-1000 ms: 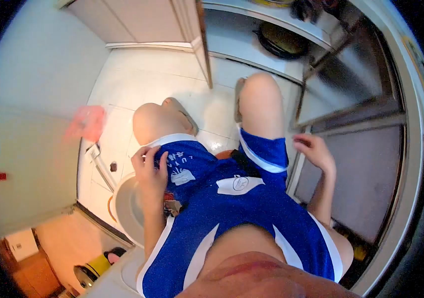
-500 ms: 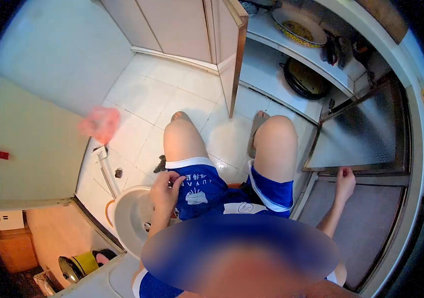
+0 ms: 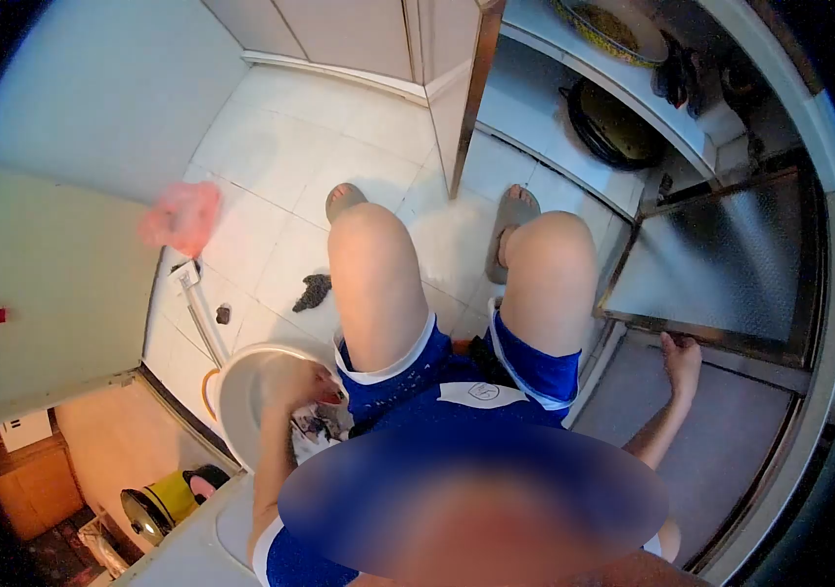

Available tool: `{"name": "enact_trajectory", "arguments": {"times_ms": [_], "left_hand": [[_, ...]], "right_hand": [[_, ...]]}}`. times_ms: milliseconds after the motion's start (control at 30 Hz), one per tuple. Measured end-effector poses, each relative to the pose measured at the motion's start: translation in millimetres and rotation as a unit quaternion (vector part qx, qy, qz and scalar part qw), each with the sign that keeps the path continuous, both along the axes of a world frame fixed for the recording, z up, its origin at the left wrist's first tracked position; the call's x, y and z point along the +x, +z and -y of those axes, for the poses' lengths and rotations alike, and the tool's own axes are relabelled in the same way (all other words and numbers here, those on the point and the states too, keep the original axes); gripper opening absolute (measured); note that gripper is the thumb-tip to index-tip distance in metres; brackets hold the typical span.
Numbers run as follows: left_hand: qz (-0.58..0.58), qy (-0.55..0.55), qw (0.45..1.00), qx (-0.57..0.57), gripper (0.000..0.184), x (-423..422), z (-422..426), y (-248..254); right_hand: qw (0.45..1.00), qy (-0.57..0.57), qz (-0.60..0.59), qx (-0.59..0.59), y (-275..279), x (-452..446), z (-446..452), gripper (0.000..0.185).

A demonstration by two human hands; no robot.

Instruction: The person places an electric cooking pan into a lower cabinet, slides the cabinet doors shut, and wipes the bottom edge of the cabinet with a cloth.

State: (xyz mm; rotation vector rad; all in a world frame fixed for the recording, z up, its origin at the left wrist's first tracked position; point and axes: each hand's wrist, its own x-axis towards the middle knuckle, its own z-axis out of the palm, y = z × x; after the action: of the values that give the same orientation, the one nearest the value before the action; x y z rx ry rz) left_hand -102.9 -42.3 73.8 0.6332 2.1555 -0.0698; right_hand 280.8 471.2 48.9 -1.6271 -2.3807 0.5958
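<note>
My left hand (image 3: 302,382) is lowered into the white bucket (image 3: 231,411) beside my left thigh. It is smeared by motion, and its fingers are not clear. Crumpled packaging or scraps (image 3: 315,428), whitish and dark with a bit of red, lie in the bucket close under it. To the right, my right hand (image 3: 681,364) is closed with curled fingers by the lower edge of the frosted-glass cabinet door (image 3: 711,264). Whether it grips that edge cannot be made out.
A pink plastic bag (image 3: 183,217), a long-handled tool (image 3: 204,318) and dark scraps (image 3: 313,293) lie on the tiled floor (image 3: 271,147). An open door panel (image 3: 455,108) juts out ahead. Shelves at right hold a black pan (image 3: 613,122) and a plate of yellowish bits (image 3: 608,29).
My left hand has gone from above my thigh down into the bucket. My right hand stays by the cabinet door. The view has shifted slightly, and my left leg has moved a little.
</note>
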Motion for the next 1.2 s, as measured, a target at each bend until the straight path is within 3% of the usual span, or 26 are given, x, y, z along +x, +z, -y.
{"name": "enact_trajectory", "arguments": {"times_ms": [33, 100, 167, 200, 267, 500, 533, 633, 767, 800, 933, 1200], "left_hand": [[-0.062, 0.010, 0.998, -0.004, 0.024, -7, 6, -7], [-0.141, 0.112, 0.973, 0.143, 0.030, -29, 3, -6], [-0.272, 0.139, 0.914, 0.266, 0.030, -41, -24, 18], [-0.270, 0.135, 0.915, 0.267, 0.030, -46, -38, 28], [-0.316, 0.180, 0.856, 0.367, 0.024, -52, -60, 44], [-0.224, 0.289, 0.818, 0.445, 0.012, -42, -63, 37], [-0.214, 0.320, 0.791, 0.476, 0.014, -37, -66, 35], [-0.147, 0.351, 0.795, 0.473, 0.016, -25, -57, 23], [-0.192, 0.361, 0.783, 0.468, 0.025, 2, -77, 22], [-0.286, 0.269, 0.783, 0.483, 0.029, 1, -70, -2], [-0.253, 0.316, 0.748, 0.525, 0.033, 3, -75, -9], [-0.278, 0.284, 0.746, 0.534, 0.035, 3, -79, -11]], "right_hand": [[0.999, 0.011, -0.021, -0.025, -2, 3, -4, 0.028], [0.998, 0.019, -0.040, -0.053, 3, 2, -3, 0.027], [0.992, 0.047, -0.038, -0.113, 24, -23, 9, 0.028], [0.992, 0.042, -0.037, -0.114, 31, -33, 14, 0.028], [0.990, 0.047, -0.056, -0.117, 40, -45, 22, 0.029], [0.999, 0.032, 0.005, -0.026, 24, -49, 20, 0.027], [0.999, 0.039, 0.016, -0.014, 26, -53, 21, 0.026], [0.998, 0.060, 0.020, 0.011, 24, -60, 22, 0.025], [0.995, 0.084, 0.043, 0.034, 23, -78, 23, 0.023], [0.991, 0.109, 0.032, 0.066, 30, -85, 29, 0.023], [0.998, 0.047, 0.045, 0.026, 28, -96, 34, 0.030], [0.998, 0.038, 0.032, 0.049, 24, -96, 40, 0.035]]}}
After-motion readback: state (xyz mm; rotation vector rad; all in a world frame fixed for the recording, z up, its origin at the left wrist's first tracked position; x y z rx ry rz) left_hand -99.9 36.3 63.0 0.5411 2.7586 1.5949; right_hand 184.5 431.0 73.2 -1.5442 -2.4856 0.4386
